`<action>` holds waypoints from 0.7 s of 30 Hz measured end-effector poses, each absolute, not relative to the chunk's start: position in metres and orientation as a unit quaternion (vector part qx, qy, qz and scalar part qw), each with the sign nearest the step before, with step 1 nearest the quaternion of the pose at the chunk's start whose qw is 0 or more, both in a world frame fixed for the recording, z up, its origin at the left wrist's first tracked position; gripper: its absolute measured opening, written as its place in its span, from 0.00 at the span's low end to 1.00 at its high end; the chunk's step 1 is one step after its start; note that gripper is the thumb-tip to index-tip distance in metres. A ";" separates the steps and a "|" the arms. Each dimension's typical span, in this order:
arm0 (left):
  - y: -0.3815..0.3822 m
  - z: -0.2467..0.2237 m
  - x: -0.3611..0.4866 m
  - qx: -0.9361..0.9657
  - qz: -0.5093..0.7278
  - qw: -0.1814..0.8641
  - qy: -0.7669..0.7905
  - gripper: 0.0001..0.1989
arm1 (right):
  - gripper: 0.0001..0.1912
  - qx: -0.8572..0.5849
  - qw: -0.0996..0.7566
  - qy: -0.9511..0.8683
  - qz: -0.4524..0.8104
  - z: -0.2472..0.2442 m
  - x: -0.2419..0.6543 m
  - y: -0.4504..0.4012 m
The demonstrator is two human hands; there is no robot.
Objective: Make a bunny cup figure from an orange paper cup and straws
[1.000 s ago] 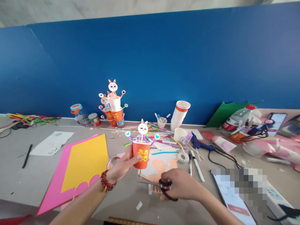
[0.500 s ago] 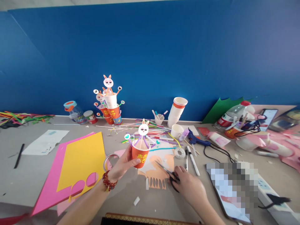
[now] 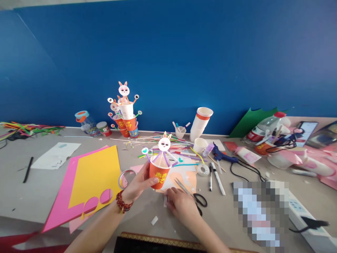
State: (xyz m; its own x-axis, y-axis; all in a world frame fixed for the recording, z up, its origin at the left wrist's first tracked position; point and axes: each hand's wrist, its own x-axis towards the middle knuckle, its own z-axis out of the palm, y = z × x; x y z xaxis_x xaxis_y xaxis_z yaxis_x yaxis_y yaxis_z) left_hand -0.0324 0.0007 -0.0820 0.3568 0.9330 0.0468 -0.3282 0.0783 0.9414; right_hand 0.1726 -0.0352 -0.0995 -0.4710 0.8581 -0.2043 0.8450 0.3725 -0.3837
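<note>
My left hand (image 3: 140,185) is wrapped round a red paper cup (image 3: 159,174) with yellow characters, held upright above the table. From this cup rises a white rabbit face (image 3: 164,144) with orange ears, on purple strips, with round white paws at both sides. My right hand (image 3: 181,201) is low over the table, just below the cup, its fingers bent together at a small white strip (image 3: 165,201); the grip is partly hidden. Beside it lie black-handled scissors (image 3: 190,191), out of the hand, across an orange and white paper sheet (image 3: 191,177).
Stacked rabbit cups (image 3: 129,123) stand by the blue wall at left. Yellow card (image 3: 96,175) lies on pink card. White tape (image 3: 203,169), markers (image 3: 218,181) and a blue glue gun (image 3: 222,156) are at right, near a blurred device (image 3: 259,214) and a power strip (image 3: 306,219).
My right hand has let go of the scissors and moved left to the small white strip. The left hand keeps hold of the cup. The view has shifted slightly.
</note>
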 end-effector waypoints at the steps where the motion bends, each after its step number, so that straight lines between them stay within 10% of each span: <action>1: 0.000 -0.081 -0.032 0.489 0.473 0.665 0.308 0.31 | 0.09 -0.521 0.014 -0.825 0.218 -0.102 0.169 -0.034; 11: -0.002 -0.070 -0.031 0.498 0.477 0.659 0.301 0.30 | 0.09 -0.447 0.001 -0.839 0.310 -0.101 0.150 -0.041; 16: 0.004 -0.065 -0.028 0.507 0.474 0.657 0.294 0.29 | 0.27 -0.319 0.155 -0.791 0.498 -0.094 0.130 -0.047; 21: 0.011 -0.061 -0.032 0.507 0.478 0.654 0.294 0.31 | 0.16 -0.395 0.116 -0.812 0.413 -0.095 0.129 -0.047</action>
State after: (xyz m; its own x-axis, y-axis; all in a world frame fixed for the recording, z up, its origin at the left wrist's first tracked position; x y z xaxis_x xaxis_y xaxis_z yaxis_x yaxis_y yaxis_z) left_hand -0.0320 0.0111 -0.0611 0.3705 0.9235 0.0997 -0.3270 0.0292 0.9446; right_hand 0.1292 -0.0466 -0.0949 -0.6608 0.7378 -0.1379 0.5463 0.3467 -0.7625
